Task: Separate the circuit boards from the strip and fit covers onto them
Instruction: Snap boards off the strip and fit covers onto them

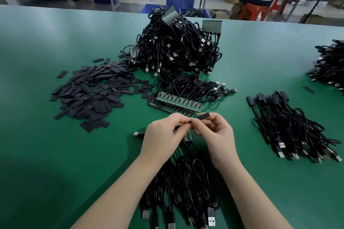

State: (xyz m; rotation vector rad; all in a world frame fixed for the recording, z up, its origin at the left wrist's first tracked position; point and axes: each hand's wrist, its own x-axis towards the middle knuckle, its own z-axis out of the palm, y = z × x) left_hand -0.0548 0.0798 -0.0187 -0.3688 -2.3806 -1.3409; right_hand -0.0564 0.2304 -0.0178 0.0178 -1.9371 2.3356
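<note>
Both hands meet over the green desk [46, 154], just in front of a strip of circuit boards [178, 103] that lies flat with its cables trailing back. The right hand [214, 135] pinches a black cover [203, 116] between thumb and forefinger, one end poking up past the fingers. The left hand [162, 134] is curled around a short piece of board [187, 135], which shows only as a green edge below the knuckles (its cables hang toward the person); whether the cover's mouth has already caught the board's end is hidden by the fingertips, so I cannot tell.

The main risk, as I judge it, is the soft sleeve buckling or going on crooked if the board's corner snags its lip. A hard push could also strain the soldered cable joint.

The loose covers [89, 95] sit in 1 heap to the left, finished cables [290, 128] to the right. No brand, label or readable writing shows anywhere.
</note>
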